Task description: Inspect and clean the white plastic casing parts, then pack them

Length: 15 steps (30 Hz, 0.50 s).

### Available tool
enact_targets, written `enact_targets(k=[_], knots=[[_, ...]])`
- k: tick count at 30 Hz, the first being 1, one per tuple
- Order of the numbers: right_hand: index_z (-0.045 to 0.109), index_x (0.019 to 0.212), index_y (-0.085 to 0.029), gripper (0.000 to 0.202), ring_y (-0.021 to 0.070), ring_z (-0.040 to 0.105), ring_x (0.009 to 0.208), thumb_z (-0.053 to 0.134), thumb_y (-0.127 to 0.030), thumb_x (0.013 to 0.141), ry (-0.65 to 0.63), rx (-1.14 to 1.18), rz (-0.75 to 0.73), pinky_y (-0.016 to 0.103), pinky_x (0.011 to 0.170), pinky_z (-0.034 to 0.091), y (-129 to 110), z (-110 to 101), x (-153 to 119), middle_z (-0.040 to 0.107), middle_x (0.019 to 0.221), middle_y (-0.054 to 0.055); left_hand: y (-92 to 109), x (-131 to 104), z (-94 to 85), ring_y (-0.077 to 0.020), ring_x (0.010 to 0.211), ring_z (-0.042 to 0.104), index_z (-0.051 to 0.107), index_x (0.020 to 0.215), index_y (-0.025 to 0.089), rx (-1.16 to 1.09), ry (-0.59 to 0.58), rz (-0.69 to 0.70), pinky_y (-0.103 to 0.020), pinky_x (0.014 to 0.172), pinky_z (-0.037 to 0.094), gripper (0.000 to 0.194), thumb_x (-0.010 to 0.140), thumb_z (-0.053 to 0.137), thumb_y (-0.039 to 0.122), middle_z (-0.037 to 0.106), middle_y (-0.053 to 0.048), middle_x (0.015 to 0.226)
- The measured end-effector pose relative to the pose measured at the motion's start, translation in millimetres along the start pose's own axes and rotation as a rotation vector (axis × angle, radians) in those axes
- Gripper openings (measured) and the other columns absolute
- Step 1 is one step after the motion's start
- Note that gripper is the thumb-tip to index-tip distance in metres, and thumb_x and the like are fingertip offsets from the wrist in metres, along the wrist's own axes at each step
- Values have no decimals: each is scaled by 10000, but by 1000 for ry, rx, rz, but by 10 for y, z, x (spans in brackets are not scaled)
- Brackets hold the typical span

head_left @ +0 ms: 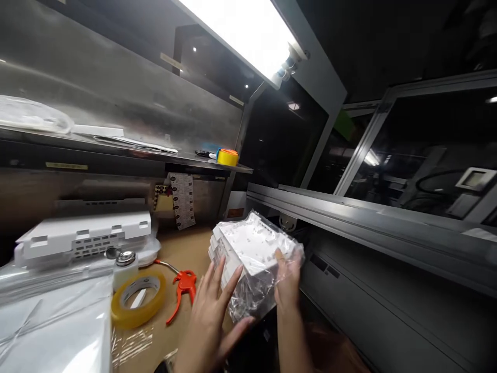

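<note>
A stack of white plastic housings (250, 243) stands at the right end of the brown work surface, with clear plastic film (252, 292) around its near and right sides. My left hand (213, 305) is at the stack's left side, its fingers spread and nothing held in it. At the right corner of the stack, my right hand (288, 274) grips the film, thumb on top. An orange air blow gun (185, 285) lies left of my left hand, beside a roll of yellowish tape (139, 299).
More white housings (85, 233) and plastic bags (58, 316) fill the left. A metal shelf (155, 155) above bears papers and a yellow tape roll (227, 157). A metal frame rail (349, 223) runs along the right. A dispenser bottle (125, 264) stands by the tape.
</note>
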State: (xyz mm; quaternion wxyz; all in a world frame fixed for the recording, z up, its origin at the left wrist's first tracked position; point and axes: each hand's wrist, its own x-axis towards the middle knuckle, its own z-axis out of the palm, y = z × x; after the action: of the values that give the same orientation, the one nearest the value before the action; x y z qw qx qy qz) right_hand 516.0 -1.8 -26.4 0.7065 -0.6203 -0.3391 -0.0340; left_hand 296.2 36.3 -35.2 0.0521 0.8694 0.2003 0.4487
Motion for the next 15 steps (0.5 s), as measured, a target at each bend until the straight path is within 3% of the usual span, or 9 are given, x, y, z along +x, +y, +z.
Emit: enact_targets(k=[2,4,6,8,11,13,15], knots=[[423,1472,-209,603,315,616,1287,530,-530,974,-17,-126,-8,531,1054,535,44,-123,60,602,1423,177,14,315,249,-500,1535,229,368,1570,286,5,-11,14,-746,1065,459,706,947,618,507,253,-165,1702],[526,1390,-188,571,337,588,1325,602,-496,915,-67,-274,-35,534,1046,543,25,-360,119,600,1429,191,29,532,486,-486,1536,238,553,1432,318,-11,-55,24,-780,1091,405,498,965,598,484,413,-108,1638],[592,1344,-209,508,324,555,1369,621,-401,875,-124,-423,-87,508,1053,548,-84,-639,263,590,1457,159,28,647,687,-427,1453,429,690,1218,323,-37,-102,52,-773,1102,396,259,982,587,349,631,-58,1452],[613,1349,-246,497,283,506,1421,601,-276,853,-158,-587,-150,479,1127,499,-291,-891,570,576,1490,103,5,687,836,-364,1268,610,721,1095,310,-57,-113,71,-775,1091,399,232,964,570,194,742,-31,1267],[629,1344,-266,477,234,450,1456,565,-153,885,-151,-862,-207,454,1248,348,-725,-1176,1374,602,1466,57,-73,672,971,-335,1127,671,718,1092,302,-65,-92,76,-788,1079,380,282,936,555,132,764,-38,1214],[640,1323,-231,380,263,472,1430,604,-193,947,-116,-1052,-169,503,1223,360,-1034,-1344,2039,616,1436,90,-154,632,1039,-329,1083,685,713,1099,326,-55,-77,103,-778,1058,398,266,936,563,179,766,-28,1213],[650,1269,-176,341,301,575,1311,678,-327,964,-71,-1236,-49,576,1115,451,-1308,-1540,2664,633,1375,115,-254,580,1113,-316,1028,701,700,1129,368,-20,-56,146,-753,1024,431,274,930,573,228,764,-3,1222]])
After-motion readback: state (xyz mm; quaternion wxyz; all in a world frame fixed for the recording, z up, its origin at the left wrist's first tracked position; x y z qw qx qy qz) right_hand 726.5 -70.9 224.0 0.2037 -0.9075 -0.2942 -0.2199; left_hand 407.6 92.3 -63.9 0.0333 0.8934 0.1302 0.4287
